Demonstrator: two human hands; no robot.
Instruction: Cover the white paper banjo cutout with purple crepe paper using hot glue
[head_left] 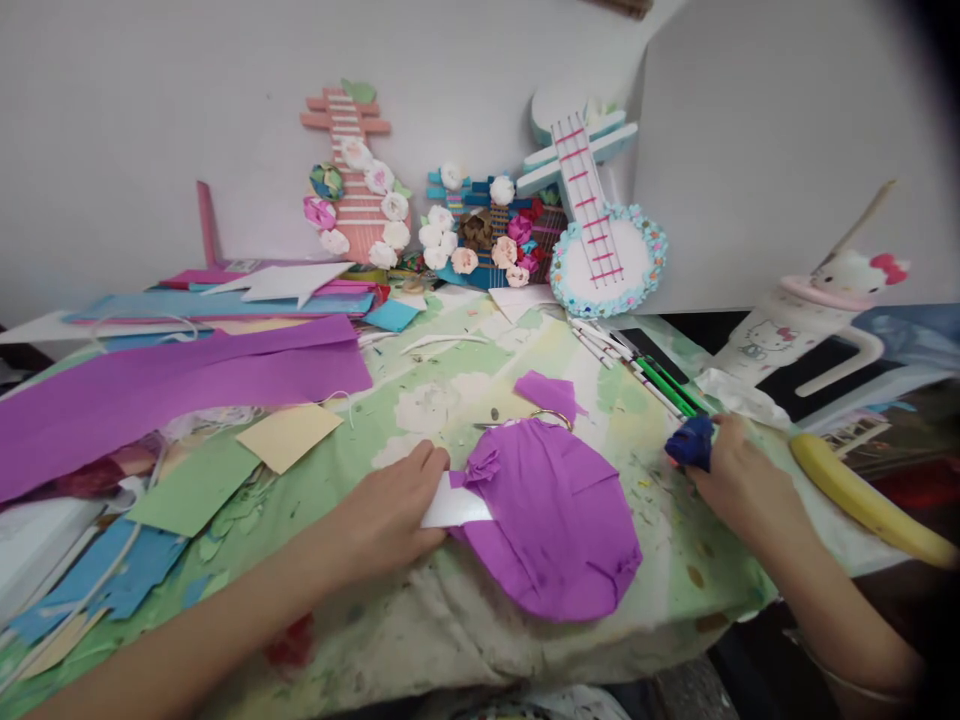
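Observation:
My left hand (409, 500) is closed round the white neck (457, 503) of a round piece wrapped in purple crepe paper (551, 520). The wrapped piece rests on the table near its front edge, with bunched paper at its upper left and lower right. Behind it, scissors (555, 414) show a gold handle loop; the rest is partly hidden. A small purple paper scrap (551, 390) lies just beyond. To the right, my right hand (739, 480) grips a small dark blue object (690, 443) with a reddish underside; its kind is unclear.
Purple crepe paper (225, 370) and coloured sheets (195, 485) cover the left side. Decorated instrument models (600, 250) lean against the back wall. At right are green and white sticks (660, 385), a white cup (769, 330) with a handle and a banana (862, 495).

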